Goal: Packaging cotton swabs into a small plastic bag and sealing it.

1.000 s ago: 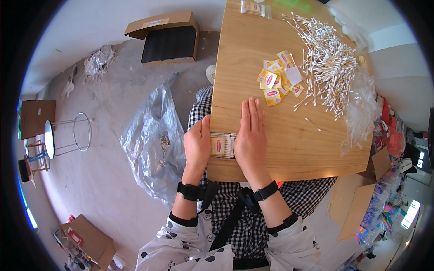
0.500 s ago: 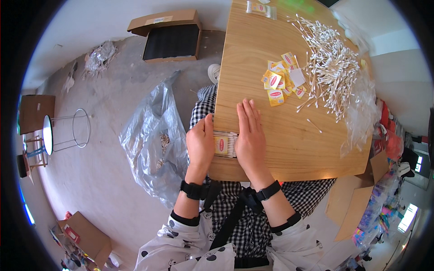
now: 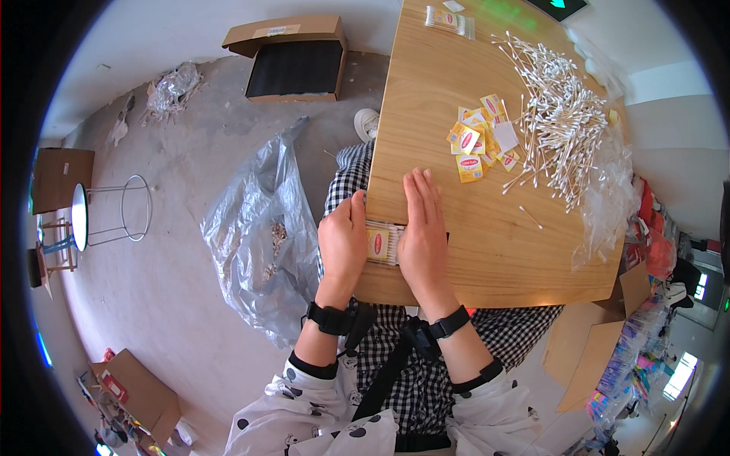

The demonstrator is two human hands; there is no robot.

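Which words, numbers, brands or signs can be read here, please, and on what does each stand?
Yellow cards: print in a red oval, wording not copied here.
Card with the swabs: red oval, likewise.
Open box label: too small to read.
Packet: too small.
Dark sign: green arrow, no readable words.

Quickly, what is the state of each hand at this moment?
Left hand: at the left end of the cotton swab bundle; its grip cannot be told.
Right hand: open and straightened, at the bundle's right end.

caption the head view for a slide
Left hand and right hand flank cotton swabs with a yellow card at a wooden table, a heap of loose swabs beyond.
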